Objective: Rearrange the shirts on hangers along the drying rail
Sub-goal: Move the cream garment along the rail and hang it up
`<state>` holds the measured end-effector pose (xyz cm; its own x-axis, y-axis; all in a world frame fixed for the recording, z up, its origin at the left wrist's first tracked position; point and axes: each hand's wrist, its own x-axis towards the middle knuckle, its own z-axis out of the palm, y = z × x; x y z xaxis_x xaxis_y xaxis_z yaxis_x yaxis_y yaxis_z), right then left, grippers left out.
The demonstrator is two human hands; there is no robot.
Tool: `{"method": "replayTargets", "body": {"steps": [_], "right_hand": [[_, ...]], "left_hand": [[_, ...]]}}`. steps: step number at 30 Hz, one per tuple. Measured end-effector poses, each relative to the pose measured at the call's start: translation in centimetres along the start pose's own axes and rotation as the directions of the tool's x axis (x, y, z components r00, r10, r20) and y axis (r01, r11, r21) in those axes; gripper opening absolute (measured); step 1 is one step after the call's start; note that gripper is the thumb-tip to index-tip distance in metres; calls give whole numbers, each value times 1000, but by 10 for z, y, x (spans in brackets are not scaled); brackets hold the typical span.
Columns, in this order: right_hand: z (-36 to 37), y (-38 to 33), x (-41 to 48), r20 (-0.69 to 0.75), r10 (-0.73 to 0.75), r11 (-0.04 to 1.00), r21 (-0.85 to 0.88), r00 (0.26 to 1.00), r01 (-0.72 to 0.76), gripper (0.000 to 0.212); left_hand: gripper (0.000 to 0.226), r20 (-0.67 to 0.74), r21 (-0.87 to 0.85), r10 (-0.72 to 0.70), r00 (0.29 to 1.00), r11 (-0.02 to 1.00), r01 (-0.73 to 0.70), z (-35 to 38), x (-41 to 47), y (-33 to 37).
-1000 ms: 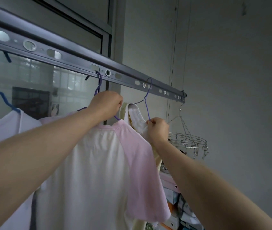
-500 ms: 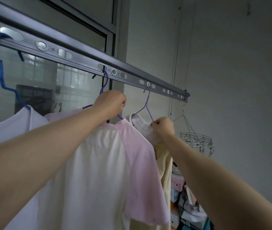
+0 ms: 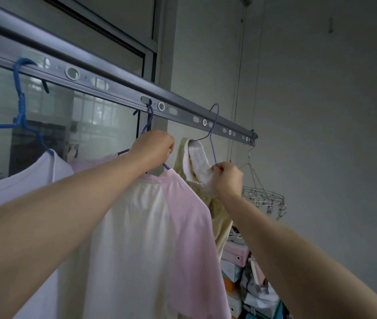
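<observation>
A person's left hand [image 3: 154,149], at the centre of the frame, is curled tight around the neck of the first purple hanger [image 3: 150,118], whose hook sits in a slot of the drying rail [image 3: 118,88]. Just to its right, the right hand [image 3: 226,178] pinches the wire of the second purple hanger [image 3: 213,153] together with a fold of the cloth on it. The 2 hands are apart, each clamped on its own hanger.

The step in hand appears to be re-spacing these 2 garments. The second hanger's hook rises in front of the rail, and whether it is caught in a slot cannot be told. The next move likely calls for guiding that hook into a free slot further right, while the left hand steadies its neighbour so the fabrics do not drag.

The pink-sleeved shirt [image 3: 137,226] hangs flat and cream-bodied below the left hand, filling the lower centre. The beige shirt [image 3: 217,210] behind it is bunched at the neck, showing a pale ribbed lining. At the left of the frame a white shirt [image 3: 10,189] hangs from a blue hanger [image 3: 21,107] hooked over the rail.

At the rail's far end, right of centre, hangs a wire peg ring [image 3: 263,199], with stacked boxes [image 3: 236,254] below it.
</observation>
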<state>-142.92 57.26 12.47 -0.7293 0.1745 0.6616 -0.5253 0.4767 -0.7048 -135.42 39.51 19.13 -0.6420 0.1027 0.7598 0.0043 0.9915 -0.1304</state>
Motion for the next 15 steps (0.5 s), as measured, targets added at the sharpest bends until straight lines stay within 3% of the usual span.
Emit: {"method": "replayTargets", "body": {"steps": [15], "right_hand": [[29, -1, 1, 128, 5, 1000, -4, 992, -5, 24]], "left_hand": [[14, 21, 34, -5, 1000, 999, 5, -1, -3, -8]]}}
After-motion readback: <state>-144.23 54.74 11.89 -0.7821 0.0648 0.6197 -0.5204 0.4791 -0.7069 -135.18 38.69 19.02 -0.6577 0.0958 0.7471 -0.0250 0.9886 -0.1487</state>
